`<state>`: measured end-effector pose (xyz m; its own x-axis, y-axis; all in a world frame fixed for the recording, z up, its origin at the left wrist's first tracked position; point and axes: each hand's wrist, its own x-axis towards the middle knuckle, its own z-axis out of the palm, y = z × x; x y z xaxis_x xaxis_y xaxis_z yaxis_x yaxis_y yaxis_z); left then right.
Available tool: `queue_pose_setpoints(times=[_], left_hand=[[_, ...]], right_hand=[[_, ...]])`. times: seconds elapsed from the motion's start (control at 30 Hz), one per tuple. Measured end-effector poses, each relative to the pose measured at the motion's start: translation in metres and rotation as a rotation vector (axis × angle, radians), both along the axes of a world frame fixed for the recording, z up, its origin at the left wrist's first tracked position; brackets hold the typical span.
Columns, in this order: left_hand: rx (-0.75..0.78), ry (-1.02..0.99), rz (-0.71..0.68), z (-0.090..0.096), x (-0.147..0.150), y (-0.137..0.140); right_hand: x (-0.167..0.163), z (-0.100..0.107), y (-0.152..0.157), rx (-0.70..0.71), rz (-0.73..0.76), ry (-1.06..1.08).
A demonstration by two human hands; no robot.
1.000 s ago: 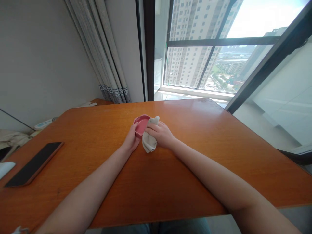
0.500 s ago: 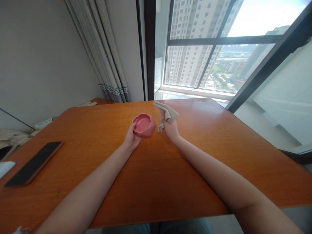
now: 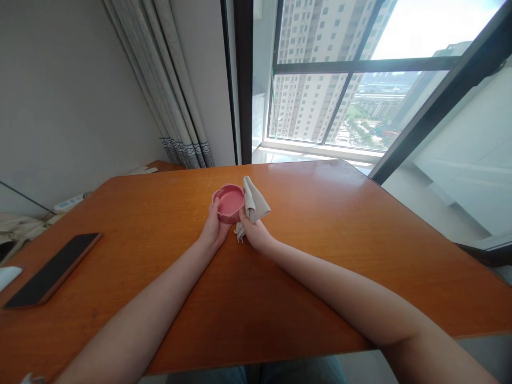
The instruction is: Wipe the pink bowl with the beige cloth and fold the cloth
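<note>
A pink faceted ashtray (image 3: 231, 201) with notches in its rim is held above the table, its hollow side tipped toward me. My left hand (image 3: 214, 226) grips its left side, thumb at the rim and the other fingers underneath. A beige cloth (image 3: 255, 200), folded over, is in my right hand (image 3: 256, 233), which is at the ashtray's right side. The right thumb lies against the lower right of the ashtray, and a frayed end of the cloth hangs below. Most of the right fingers are hidden behind the cloth.
The brown wooden table (image 3: 320, 277) spreads under both arms. A flat black slab with a reddish edge (image 3: 54, 271) lies at the left, beside a white object (image 3: 8, 276). Beyond the far edge are a grey curtain (image 3: 176, 106) and a window (image 3: 320, 106).
My right hand has moved left with the cloth, from apart to against the ashtray's right side. The ashtray has shifted slightly left and turned a little in my left hand.
</note>
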<state>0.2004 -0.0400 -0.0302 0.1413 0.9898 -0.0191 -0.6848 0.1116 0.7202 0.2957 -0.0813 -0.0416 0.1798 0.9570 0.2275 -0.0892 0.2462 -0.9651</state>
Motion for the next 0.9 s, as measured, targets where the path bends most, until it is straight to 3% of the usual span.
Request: queue_pose_setpoints(times=[0.13,0.37,0.53,0.77,0.9], left_hand=[[0.044,0.005,-0.076,0.000,-0.001,-0.003],[0.064,0.085,-0.273,0.005,-0.002,-0.010],[0.017,0.099,-0.187,0.005,-0.001,-0.010],[-0.034,0.012,-0.080,0.000,-0.004,0.001],[-0.008,0.065,-0.087,-0.005,-0.003,0.002]], right_hand=[[0.002,0.002,0.001,0.006,-0.009,-0.011],[0.034,0.003,0.022,0.035,-0.151,0.049],[0.042,0.004,0.025,0.040,-0.096,0.002],[0.010,-0.006,0.006,0.043,-0.045,-0.092],[0.006,-0.006,0.003,-0.061,-0.032,-0.047]])
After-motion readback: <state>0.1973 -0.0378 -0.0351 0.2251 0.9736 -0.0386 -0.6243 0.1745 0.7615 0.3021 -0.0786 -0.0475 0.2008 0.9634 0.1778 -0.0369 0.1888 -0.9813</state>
